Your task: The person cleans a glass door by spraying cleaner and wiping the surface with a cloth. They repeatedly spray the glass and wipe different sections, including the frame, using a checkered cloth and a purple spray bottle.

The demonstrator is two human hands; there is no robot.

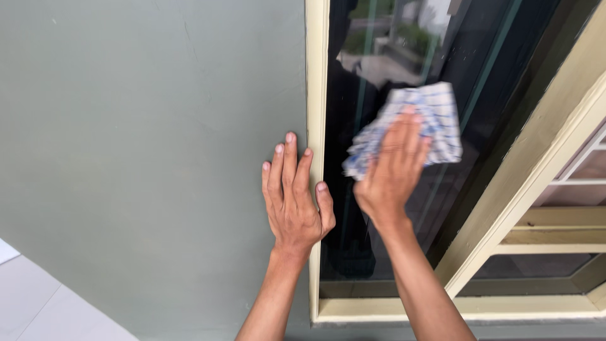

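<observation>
My right hand [390, 170] presses a blue-and-white checked cloth [435, 120] flat against the dark glass pane [366, 240] of a window. The cloth spreads out above and to the right of my fingers. My left hand [293, 202] lies flat, fingers up, on the grey-green wall [151, 139], its thumb resting on the cream window frame [315, 95]. The glass shows reflections of plants and buildings near its top.
The cream frame runs along the bottom [454, 307] and slants up the right side [536, 164]. Behind it at right is a second frame with bars [568, 218]. Pale floor tiles [38, 303] show at the lower left.
</observation>
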